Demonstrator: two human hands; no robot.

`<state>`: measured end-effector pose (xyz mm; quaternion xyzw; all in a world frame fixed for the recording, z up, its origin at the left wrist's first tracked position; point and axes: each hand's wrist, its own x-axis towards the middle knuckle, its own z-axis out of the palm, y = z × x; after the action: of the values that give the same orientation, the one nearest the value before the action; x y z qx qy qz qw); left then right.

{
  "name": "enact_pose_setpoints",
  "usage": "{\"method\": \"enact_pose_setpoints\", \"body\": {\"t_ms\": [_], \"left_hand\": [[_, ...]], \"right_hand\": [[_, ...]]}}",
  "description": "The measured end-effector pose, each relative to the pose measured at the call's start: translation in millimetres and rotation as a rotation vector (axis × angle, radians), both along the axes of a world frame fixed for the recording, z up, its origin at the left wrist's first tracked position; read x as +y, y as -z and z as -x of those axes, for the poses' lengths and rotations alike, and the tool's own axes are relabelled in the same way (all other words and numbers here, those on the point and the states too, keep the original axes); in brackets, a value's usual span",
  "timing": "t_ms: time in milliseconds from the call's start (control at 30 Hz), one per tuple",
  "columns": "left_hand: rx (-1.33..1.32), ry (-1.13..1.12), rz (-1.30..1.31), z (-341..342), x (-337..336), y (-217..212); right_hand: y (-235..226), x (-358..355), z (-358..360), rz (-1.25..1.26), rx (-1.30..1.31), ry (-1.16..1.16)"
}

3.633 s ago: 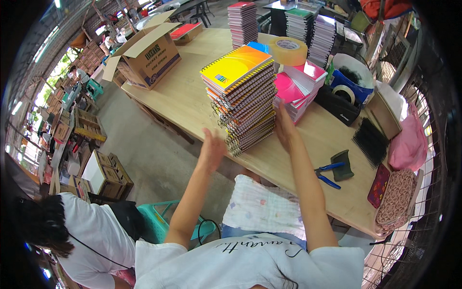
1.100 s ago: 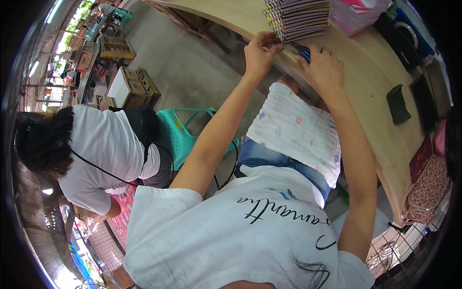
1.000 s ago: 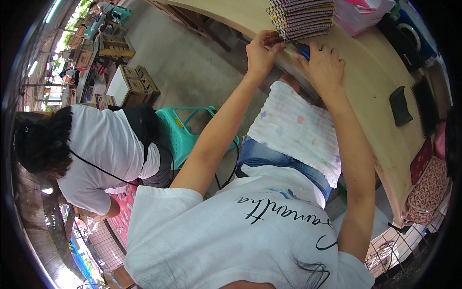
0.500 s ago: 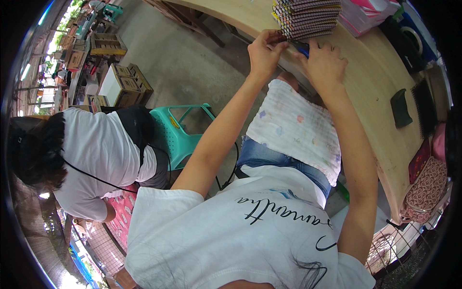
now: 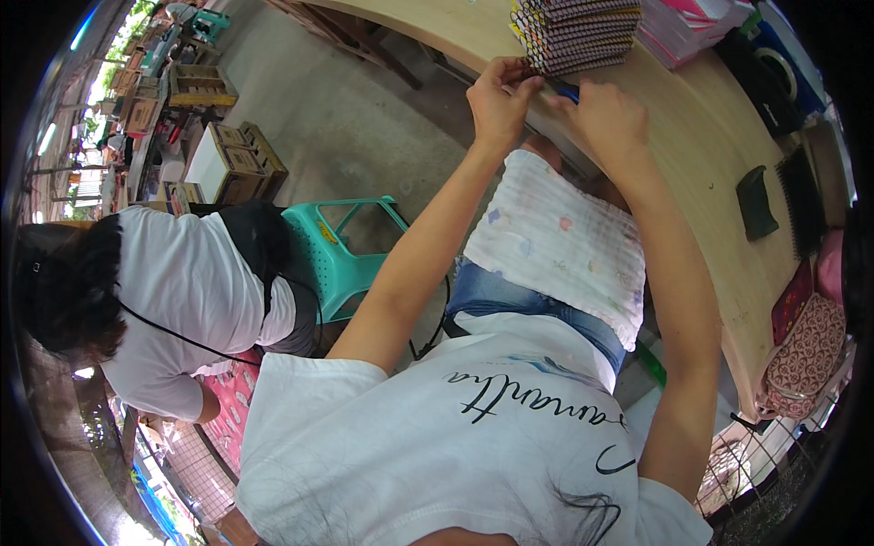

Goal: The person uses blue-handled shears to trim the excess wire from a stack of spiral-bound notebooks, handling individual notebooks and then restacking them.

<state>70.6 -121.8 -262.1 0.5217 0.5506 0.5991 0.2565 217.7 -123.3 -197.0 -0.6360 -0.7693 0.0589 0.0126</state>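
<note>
At the near edge of the table, my left hand [image 5: 499, 102] is closed in a pinch at the lower left corner of a patterned piece made of brown, white and yellow beaded-looking rows [image 5: 583, 38]. What lies between its fingertips is too small to make out. Beside it, my right hand [image 5: 608, 123] is closed around a small blue-handled tool [image 5: 569, 93]. Most of that tool is hidden by the fingers, and its tip points toward my left fingertips. A white cloth with pale prints [image 5: 555, 241] lies across my lap beneath both hands.
The curved wooden table [image 5: 692, 173] bears a pink and white box [image 5: 687, 27], a dark green curved piece [image 5: 757, 204], a black comb-like brush [image 5: 801, 205] and a patterned pouch [image 5: 803, 359]. On the left, a person in white [image 5: 196, 282] bends beside a teal stool [image 5: 337, 259].
My right hand has turned and shifted slightly left, so less of the blue-handled tool shows. My left hand stays almost in place at the beaded piece's corner.
</note>
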Motion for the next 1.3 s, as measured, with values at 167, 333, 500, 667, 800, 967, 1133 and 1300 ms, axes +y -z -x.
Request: {"method": "enact_pose_setpoints", "body": {"t_ms": [167, 333, 500, 667, 800, 967, 1133, 1300], "left_hand": [[0.007, -0.022, 0.074, 1, -5, -7], [-0.073, 0.013, 0.053, 1, -4, -7], [-0.044, -0.002, 0.047, 1, -2, -6], [0.009, -0.036, 0.045, 0, -3, -10], [0.105, -0.058, 0.047, 7, -2, -14], [0.098, -0.015, 0.032, 9, -2, -16], [0.0, 0.077, 0.022, 8, 5, -12], [-0.06, 0.111, -0.02, 6, 8, -5]], "right_hand": [[9, -13, -13, -0.309, -0.034, -0.021], [8, -14, -3, -0.337, -0.092, 0.036], [5, -9, -1, -0.3, -0.05, 0.02], [-2, 0, -4, -0.005, 0.089, 0.007], [0, -9, -5, -0.19, 0.071, 0.029], [0, -9, 1, -0.251, 0.04, 0.044], [2, -14, -2, -0.344, 0.019, 0.079], [3, -11, -4, -0.3, 0.048, 0.051]]}}
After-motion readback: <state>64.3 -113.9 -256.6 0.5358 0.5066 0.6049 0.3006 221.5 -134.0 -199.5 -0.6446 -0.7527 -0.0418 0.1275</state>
